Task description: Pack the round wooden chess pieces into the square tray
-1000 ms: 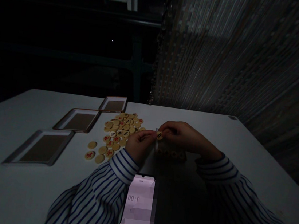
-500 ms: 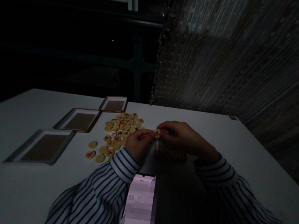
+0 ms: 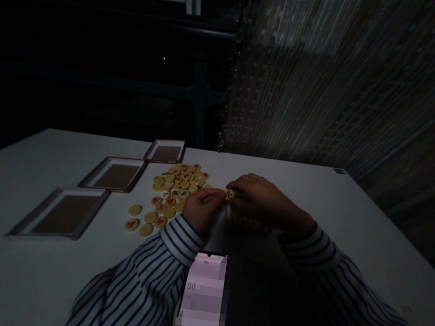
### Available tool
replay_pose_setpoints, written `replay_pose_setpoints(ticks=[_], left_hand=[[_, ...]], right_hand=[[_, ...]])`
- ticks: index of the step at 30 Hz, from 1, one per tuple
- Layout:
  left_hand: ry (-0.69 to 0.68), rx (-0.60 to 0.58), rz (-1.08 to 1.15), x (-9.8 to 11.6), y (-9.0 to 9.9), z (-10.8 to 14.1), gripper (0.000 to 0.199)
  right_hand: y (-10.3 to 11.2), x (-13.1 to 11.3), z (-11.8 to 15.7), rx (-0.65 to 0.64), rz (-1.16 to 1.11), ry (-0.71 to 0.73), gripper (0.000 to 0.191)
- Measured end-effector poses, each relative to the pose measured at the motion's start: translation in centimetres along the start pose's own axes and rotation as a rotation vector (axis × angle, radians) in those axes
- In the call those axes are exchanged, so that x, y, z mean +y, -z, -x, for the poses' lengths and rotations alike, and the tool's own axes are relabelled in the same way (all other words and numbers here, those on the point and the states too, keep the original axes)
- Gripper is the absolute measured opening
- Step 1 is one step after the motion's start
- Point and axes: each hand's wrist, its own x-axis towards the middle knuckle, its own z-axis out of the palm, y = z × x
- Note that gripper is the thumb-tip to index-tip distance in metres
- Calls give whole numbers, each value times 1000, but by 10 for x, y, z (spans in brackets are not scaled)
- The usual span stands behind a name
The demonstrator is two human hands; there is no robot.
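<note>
A round wooden piece with a black character [image 3: 229, 194] is pinched between the fingertips of my left hand [image 3: 202, 208], above the middle of the table. My right hand [image 3: 263, 198] touches the same piece from the right, its fingers bent and pressed together. Several pale round pieces [image 3: 184, 184], some with red or black characters and some blank, lie in a loose heap left of my hands. A row of similar pieces [image 3: 254, 223] sits in shadow under my right hand, partly hidden by it.
Three shallow rectangular trays or lids [image 3: 64, 213] stand in a diagonal line at the left of the white table [image 3: 353, 229]. A lit phone [image 3: 203, 295] lies near the front, between my forearms. A bead curtain [image 3: 312, 79] hangs behind the table.
My right hand has shifted slightly left, its fingers closer over the piece. The piece has turned a little. My left hand is nearly unmoved.
</note>
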Motion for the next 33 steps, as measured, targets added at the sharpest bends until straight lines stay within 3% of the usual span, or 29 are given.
replay_pose_setpoints(ticks=[8, 12, 17, 21, 29, 33], left_hand=[[-27, 23, -69, 0, -2, 0, 23], [-111, 33, -359, -9, -3, 0, 22], [-231, -158, -825, -13, 0, 4, 32], [-281, -287, -1066, -6, 3, 9, 42], [-321, -439, -1278, -5, 2, 11, 30], [-346, -438, -1291, -9, 3, 9, 32]], right_hand=[[1, 3, 3, -2, 41, -25, 31], [-1, 8, 4, -31, 79, -59, 32], [-5, 12, 4, -121, 124, -97, 30], [-14, 17, 3, -193, 140, -104, 27], [-28, 25, 3, -271, 154, -91, 26], [-29, 23, 2, -308, 180, -97, 25]])
